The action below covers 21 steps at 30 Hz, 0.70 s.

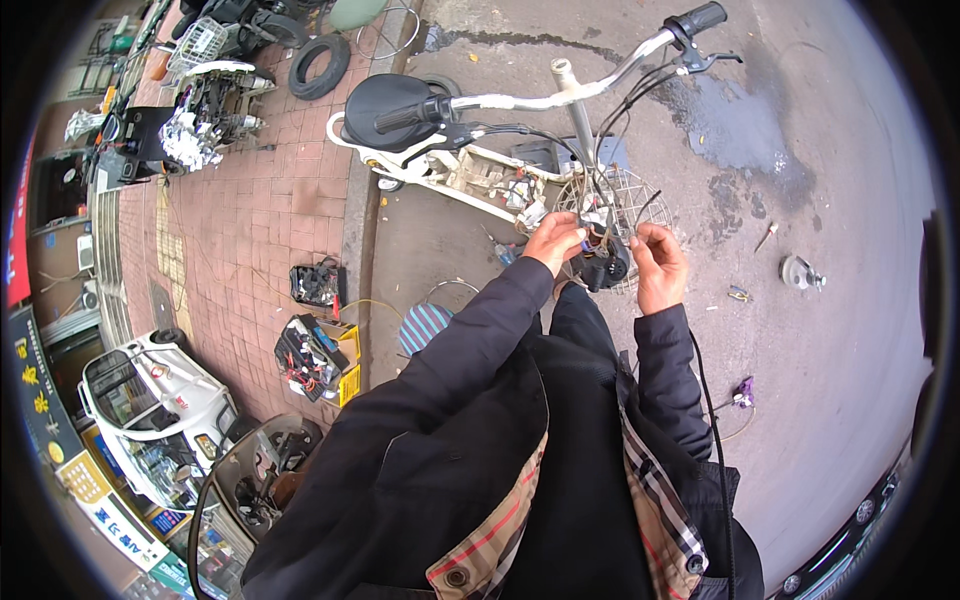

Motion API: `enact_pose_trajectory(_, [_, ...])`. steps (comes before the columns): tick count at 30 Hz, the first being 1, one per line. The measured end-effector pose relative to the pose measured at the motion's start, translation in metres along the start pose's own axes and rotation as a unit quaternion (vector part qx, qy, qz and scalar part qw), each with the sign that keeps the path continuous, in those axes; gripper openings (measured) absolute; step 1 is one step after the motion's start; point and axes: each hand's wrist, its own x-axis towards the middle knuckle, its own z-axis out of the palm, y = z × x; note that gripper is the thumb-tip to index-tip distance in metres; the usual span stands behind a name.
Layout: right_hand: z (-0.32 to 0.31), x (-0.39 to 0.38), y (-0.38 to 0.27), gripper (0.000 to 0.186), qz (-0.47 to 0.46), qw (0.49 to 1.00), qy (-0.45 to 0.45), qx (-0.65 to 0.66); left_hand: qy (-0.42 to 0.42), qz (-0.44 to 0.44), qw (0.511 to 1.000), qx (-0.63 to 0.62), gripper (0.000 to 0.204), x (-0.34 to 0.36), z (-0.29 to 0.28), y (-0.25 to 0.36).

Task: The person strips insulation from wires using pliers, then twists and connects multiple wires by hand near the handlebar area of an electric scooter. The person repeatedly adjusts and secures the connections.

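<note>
Both hands up at the wire front basket [640, 195] of the white e-bike [470, 170]: left hand [553, 240] pinching the wire bundle [598, 222], right hand [658, 262] closed on the same bundle beside a black connector block [605, 268]. Handlebar [560, 95] overhead, cables crossing in front. Tool tray [315, 355] on the paving to the left, tyre [318, 65] further off

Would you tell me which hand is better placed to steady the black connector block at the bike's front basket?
Probably the left hand: its fingers already rest on the wire bundle directly above the black connector block. The right hand is beside the block, pinching a thin wire, so it looks occupied.
</note>
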Motion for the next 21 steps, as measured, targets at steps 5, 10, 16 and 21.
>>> enact_pose_trajectory(5, [-0.002, -0.003, 0.003, 0.015, -0.011, 0.999, 0.001, -0.03, 0.047, 0.066, 0.995, -0.06, 0.046, 0.012, -0.015, 0.037])
enact_pose_trajectory(10, [-0.001, -0.003, 0.003, 0.016, -0.039, 0.994, 0.007, -0.101, 0.068, 0.125, 0.987, -0.072, 0.056, 0.028, -0.022, 0.079])
enact_pose_trajectory(16, [0.001, -0.004, -0.005, 0.02, -0.009, 0.996, 0.018, -0.091, 0.061, 0.134, 0.98, -0.134, 0.05, 0.045, -0.017, 0.115])
enact_pose_trajectory(21, [0.0, -0.003, -0.004, 0.021, 0.028, 0.997, 0.033, -0.066, 0.037, 0.135, 0.981, -0.137, 0.042, 0.051, -0.02, 0.123])
